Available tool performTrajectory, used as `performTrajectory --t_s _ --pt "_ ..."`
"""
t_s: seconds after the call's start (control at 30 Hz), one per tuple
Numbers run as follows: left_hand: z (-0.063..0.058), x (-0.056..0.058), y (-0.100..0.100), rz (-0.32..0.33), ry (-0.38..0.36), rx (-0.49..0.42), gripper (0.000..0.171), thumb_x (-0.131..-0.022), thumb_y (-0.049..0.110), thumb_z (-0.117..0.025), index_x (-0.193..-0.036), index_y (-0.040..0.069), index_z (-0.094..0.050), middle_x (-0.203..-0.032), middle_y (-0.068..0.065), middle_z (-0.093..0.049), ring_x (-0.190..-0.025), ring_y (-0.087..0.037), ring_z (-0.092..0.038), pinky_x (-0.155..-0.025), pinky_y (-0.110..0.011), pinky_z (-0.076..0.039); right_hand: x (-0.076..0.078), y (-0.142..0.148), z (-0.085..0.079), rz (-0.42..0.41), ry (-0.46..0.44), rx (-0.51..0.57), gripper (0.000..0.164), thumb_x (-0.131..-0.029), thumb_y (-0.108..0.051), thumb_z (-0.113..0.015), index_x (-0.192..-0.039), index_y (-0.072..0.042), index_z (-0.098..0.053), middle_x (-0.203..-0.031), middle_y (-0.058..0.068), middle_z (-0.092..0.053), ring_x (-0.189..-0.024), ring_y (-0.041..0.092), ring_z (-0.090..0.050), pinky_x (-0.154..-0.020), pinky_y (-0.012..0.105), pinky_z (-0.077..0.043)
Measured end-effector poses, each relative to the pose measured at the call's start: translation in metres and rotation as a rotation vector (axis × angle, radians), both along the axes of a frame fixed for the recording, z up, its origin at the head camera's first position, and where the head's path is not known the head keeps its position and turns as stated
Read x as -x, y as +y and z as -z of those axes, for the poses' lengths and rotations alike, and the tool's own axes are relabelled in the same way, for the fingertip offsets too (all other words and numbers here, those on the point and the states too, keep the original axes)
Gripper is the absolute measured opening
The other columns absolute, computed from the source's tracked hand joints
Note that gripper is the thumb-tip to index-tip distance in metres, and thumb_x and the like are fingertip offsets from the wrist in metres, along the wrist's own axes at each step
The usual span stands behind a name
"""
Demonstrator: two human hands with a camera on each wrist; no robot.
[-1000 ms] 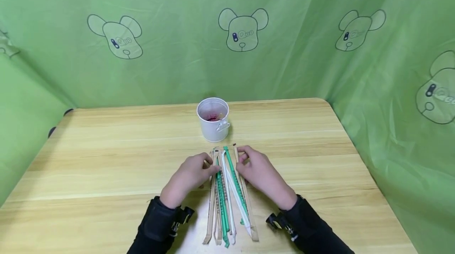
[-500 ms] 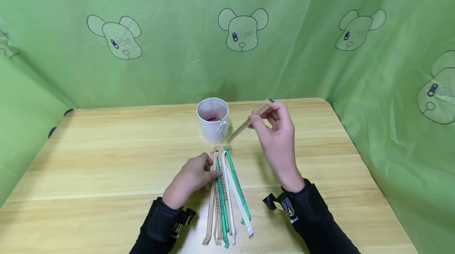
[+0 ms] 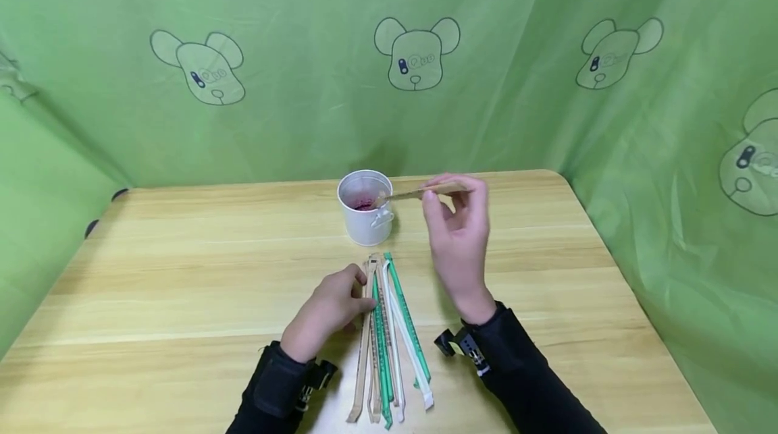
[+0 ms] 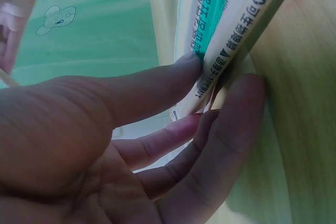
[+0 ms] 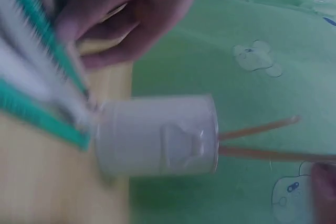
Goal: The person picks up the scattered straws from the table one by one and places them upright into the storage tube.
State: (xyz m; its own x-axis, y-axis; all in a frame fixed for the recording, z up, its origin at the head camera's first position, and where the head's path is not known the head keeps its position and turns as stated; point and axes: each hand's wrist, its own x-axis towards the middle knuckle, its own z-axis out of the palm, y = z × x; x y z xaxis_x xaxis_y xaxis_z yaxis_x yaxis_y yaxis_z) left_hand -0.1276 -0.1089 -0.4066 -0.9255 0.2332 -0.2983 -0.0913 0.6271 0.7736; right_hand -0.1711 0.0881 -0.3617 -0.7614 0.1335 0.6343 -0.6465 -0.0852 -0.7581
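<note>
Between thumb and fingertips my right hand (image 3: 458,245) pinches a brown paper-wrapped straw (image 3: 407,195), its far end over the mouth of a small white metal bucket (image 3: 367,226). In the right wrist view that straw (image 5: 257,153) runs into the bucket, and a second brown stick (image 5: 257,129) stands out of it. My left hand (image 3: 328,309) grips the left side of a bundle of wrapped straws (image 3: 383,353), brown, green and white, lying on the table. In the left wrist view, the thumb presses a printed brown straw (image 4: 236,40), with fingers behind it.
The bucket stands near the back edge of the wooden table (image 3: 182,272), its handle bracket (image 3: 381,218) facing right. Something dark red (image 3: 365,204) shows inside it. A green curtain (image 3: 292,117) with bear-head drawings rises behind the table and on both sides.
My right hand has lifted a brown straw from the bundle's right side, raised it, and swung its end left over the bucket. The left hand has stayed on the bundle.
</note>
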Motion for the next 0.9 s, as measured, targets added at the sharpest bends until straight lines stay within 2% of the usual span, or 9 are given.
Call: performTrajectory --t_s 0.13,0.2,0.33,0.5,0.73,0.9 --pt "0.001 -0.001 0.000 0.012 -0.001 0.009 0.032 -0.096 0.002 -0.078 -0.121 -0.003 -0.059 -0.084 -0.010 -0.060 -0.056 -0.024 -0.062 -0.055 -0.034 -0.053 0.001 0.002 0.004 -0.032 -0.313 -0.255 0.050 -0.103 -0.003 -0.066 -0.148 -0.003 -0.043 -0.138 0.013 -0.053 -0.128 0.031 -0.057 -0.108 0.039 -0.051" --pt "0.002 -0.001 0.000 0.013 0.004 0.022 0.032 -0.096 0.001 -0.078 -0.122 -0.002 -0.059 -0.083 -0.009 -0.060 -0.056 -0.023 -0.061 -0.055 -0.033 -0.051 0.001 0.004 0.004 -0.043 -0.400 -0.322 0.061 -0.102 -0.005 -0.068 -0.155 -0.008 -0.038 -0.143 0.011 -0.050 -0.131 0.030 -0.056 -0.109 0.040 -0.050" --pt "0.002 0.001 -0.001 0.014 0.009 0.041 0.029 -0.097 0.000 -0.076 -0.120 -0.002 -0.058 -0.083 -0.009 -0.061 -0.056 -0.023 -0.060 -0.054 -0.032 -0.048 0.003 0.006 0.004 -0.047 -0.433 -0.365 0.066 -0.101 -0.004 -0.067 -0.158 -0.008 -0.035 -0.145 0.015 -0.049 -0.129 0.034 -0.057 -0.107 0.044 -0.051" --pt "0.000 0.002 -0.001 0.004 -0.012 0.041 0.024 -0.099 -0.002 -0.072 -0.116 -0.002 -0.056 -0.085 -0.010 -0.061 -0.058 -0.023 -0.061 -0.054 -0.032 -0.048 0.002 0.008 0.006 -0.077 -0.504 -0.421 0.063 -0.103 -0.008 -0.066 -0.158 -0.008 -0.036 -0.144 0.015 -0.049 -0.127 0.033 -0.058 -0.105 0.044 -0.052" --pt "-0.003 0.001 -0.003 -0.002 -0.019 0.032 0.021 -0.099 -0.003 -0.070 -0.115 -0.003 -0.057 -0.087 -0.011 -0.062 -0.059 -0.025 -0.062 -0.054 -0.033 -0.049 0.001 0.010 0.011 -0.090 -0.588 -0.542 0.056 -0.105 -0.017 -0.066 -0.156 -0.010 -0.042 -0.138 0.012 -0.059 -0.122 0.029 -0.062 -0.100 0.047 -0.054" --pt "-0.009 0.002 -0.006 -0.023 0.040 -0.016 0.023 -0.098 -0.002 -0.071 -0.117 -0.005 -0.058 -0.087 -0.011 -0.062 -0.065 -0.023 -0.062 -0.057 -0.035 -0.054 0.003 0.011 0.017 -0.108 -0.624 -0.601 0.052 -0.105 -0.019 -0.066 -0.153 -0.010 -0.047 -0.136 0.017 -0.062 -0.120 0.030 -0.064 -0.098 0.049 -0.055"
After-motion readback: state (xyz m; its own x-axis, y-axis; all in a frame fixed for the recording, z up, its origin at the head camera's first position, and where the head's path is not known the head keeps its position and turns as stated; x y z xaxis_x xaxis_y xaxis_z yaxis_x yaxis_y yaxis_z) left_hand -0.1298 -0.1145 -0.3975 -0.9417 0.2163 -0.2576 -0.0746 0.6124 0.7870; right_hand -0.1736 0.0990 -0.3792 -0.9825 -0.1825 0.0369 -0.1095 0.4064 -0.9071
